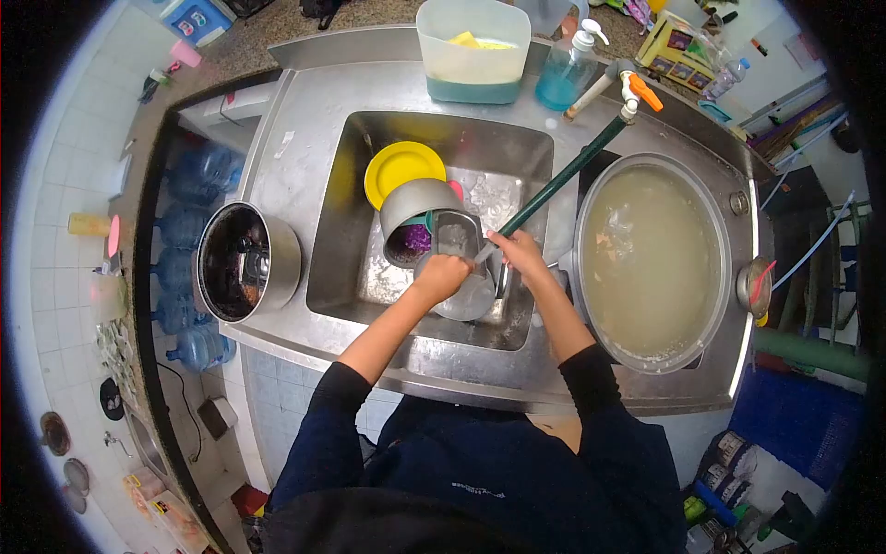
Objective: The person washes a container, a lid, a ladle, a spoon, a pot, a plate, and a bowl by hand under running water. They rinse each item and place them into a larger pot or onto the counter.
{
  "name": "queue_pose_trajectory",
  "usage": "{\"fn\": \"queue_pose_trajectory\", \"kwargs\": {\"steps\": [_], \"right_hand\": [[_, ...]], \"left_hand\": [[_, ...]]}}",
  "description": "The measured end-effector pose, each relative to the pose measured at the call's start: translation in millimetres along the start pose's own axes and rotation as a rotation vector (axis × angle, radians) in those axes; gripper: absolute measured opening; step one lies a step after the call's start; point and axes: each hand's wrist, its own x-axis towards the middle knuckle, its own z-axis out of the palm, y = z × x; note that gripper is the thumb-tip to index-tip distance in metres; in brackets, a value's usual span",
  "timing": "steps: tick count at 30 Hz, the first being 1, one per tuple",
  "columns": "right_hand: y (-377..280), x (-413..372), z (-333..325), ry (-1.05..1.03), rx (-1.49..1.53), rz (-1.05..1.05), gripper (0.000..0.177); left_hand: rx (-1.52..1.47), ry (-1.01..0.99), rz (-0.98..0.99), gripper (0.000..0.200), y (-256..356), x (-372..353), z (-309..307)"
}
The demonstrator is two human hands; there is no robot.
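Over the sink (332, 277), my left hand (445, 278) is closed at a clear plastic container (456, 236), and its fingers hide part of it. My right hand (520, 253) grips the lower end of a green hose (563, 180), which runs down from the tap to the container. A round, see-through part (471, 303) shows below my left hand. Just beyond it in the basin, a metal pot (415, 196) lies tipped on its side, with something purple (418, 239) at its mouth. A yellow plate (397, 166) leans behind the pot.
A large basin of cloudy water (655, 263) stands on the right. To the left sits a dark-stained pot (281, 263) with things inside. Along the back are a tub with a yellow sponge (472, 78), a blue soap pump bottle (565, 74) and a tap with an orange handle (643, 92).
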Motion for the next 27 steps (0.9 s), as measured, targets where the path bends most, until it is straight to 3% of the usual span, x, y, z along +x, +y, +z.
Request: {"fn": "queue_pose_trajectory", "kwargs": {"steps": [3, 7, 9, 10, 12, 13, 15, 16, 18, 19, 21, 22, 27], "right_hand": [[-10, 4, 8, -0.055, 0.036, 0.028, 0.031], [10, 42, 23, 0.046, 0.074, -0.061, 0.030], [21, 56, 24, 0.058, 0.369, -0.079, 0.025], [27, 57, 20, -0.092, 0.608, -0.040, 0.022], [37, 56, 18, -0.158, 0.755, -0.012, 0.024], [43, 58, 18, -0.222, 0.901, 0.021, 0.027], [42, 56, 17, -0.192, 0.780, 0.004, 0.029], [33, 49, 14, -0.096, 0.546, 0.031, 0.031], [21, 35, 14, 0.040, 0.196, 0.040, 0.041], [18, 29, 14, 0.041, 0.190, 0.038, 0.041], [3, 14, 13, 0.018, 0.066, 0.110, 0.042], [-4, 6, 15, -0.017, 0.101, 0.082, 0.044], [12, 27, 18, -0.010, 0.159, 0.028, 0.034]], "left_hand": [[0.035, -0.002, -0.009, 0.014, 7, 5, -4], [-0.051, 0.021, -0.011, 0.014, 5, -1, -7], [-0.314, 0.117, 0.050, 0.011, -1, -12, -14], [-0.311, 0.118, 0.049, 0.011, -3, -18, -15], [-0.657, 0.324, -0.249, 0.012, -7, -31, -14], [-0.586, 0.415, -0.362, 0.019, -16, -36, 2], [-0.829, 0.470, -0.648, 0.025, -31, -45, 31], [-0.828, 0.475, -0.654, 0.025, -36, -46, 45], [-1.301, 0.556, -0.855, 0.033, -41, -45, 62], [-1.307, 0.560, -0.854, 0.033, -41, -41, 67], [-1.427, 0.622, -1.031, 0.037, -39, -31, 78], [-1.351, 0.554, -1.073, 0.039, -43, -25, 85], [-1.204, 0.596, -1.056, 0.043, -42, -2, 119]]}}
